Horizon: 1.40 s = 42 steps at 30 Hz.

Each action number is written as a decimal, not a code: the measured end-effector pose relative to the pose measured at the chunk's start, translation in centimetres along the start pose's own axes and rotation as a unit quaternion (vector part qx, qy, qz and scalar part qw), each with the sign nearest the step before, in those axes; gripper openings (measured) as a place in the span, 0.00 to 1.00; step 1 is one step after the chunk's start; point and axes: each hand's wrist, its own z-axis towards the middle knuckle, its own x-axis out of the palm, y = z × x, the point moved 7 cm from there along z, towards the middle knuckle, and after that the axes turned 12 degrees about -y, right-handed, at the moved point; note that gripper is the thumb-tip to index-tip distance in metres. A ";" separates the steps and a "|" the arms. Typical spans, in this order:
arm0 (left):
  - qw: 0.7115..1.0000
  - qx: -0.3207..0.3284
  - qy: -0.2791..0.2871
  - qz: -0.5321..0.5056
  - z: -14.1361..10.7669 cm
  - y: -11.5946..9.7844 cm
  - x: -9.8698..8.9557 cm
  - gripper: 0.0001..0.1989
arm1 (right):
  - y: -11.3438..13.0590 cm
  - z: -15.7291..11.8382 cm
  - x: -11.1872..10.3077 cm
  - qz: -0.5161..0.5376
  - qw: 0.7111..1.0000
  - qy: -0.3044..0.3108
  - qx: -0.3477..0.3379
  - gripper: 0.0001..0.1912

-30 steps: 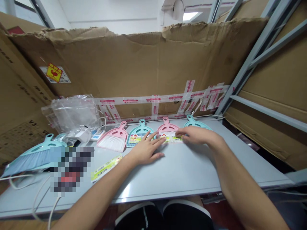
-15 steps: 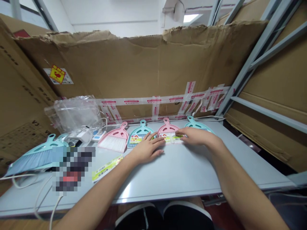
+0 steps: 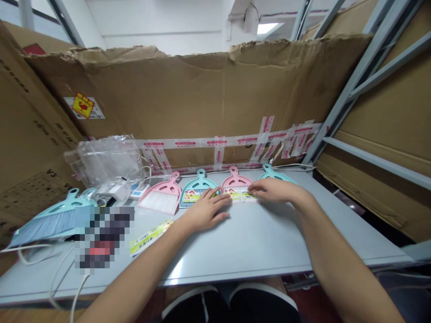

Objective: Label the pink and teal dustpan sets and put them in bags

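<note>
Left hand [image 3: 208,211] and right hand [image 3: 278,190] at the label card [image 3: 239,195] on a pink dustpan [image 3: 235,181], back edge of desk [image 3: 256,251]

L to R:
- Left end of desk: teal set [image 3: 50,220], blue brush sitting in its pan. Behind it toward the back-left corner, clear plastic bags [image 3: 111,159]; look flat, can't make out any contents.
- Pixelated item [image 3: 104,242] near the left front, unreadable.
- Loose card [image 3: 151,236] flat on desk, nearer the front edge than the pans.
- Second pink pan [image 3: 161,195], white brush nested in it, no card visible.
- Carded teal pan [image 3: 200,181], brush inside, card across the bristles.
- Left hand: palm down, fingers spread wide, fingertips by the card's left end. No grip visible.
- Pink dustpan: just right of desk's middle, near back edge, white brush inside, card across the bristles. Probably light, stiff, slick plastic; soft bristles. Lift by the looped handle. Card likely thin, bends easily; take it by the ends.
- Right hand: fingers narrow, bunched at card's right end; can't tell if pinching.
- Right teal pan [image 3: 274,172], partly behind right hand.
</note>
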 end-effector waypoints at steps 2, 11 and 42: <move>1.000 -0.008 0.003 -0.003 0.1 0.3 0.2 0.29 | 0.0 0.0 0.5 -0.008 1.000 0.012 0.010 0.22; 1.000 -0.003 -0.024 0.003 0.4 0.5 0.6 0.26 | -0.6 0.4 1.1 -0.009 1.000 -0.016 0.012 0.27; 0.937 -0.287 -0.084 0.181 -16.1 -1.4 -7.5 0.17 | 10.1 1.0 3.2 0.109 0.936 -0.242 -0.231 0.19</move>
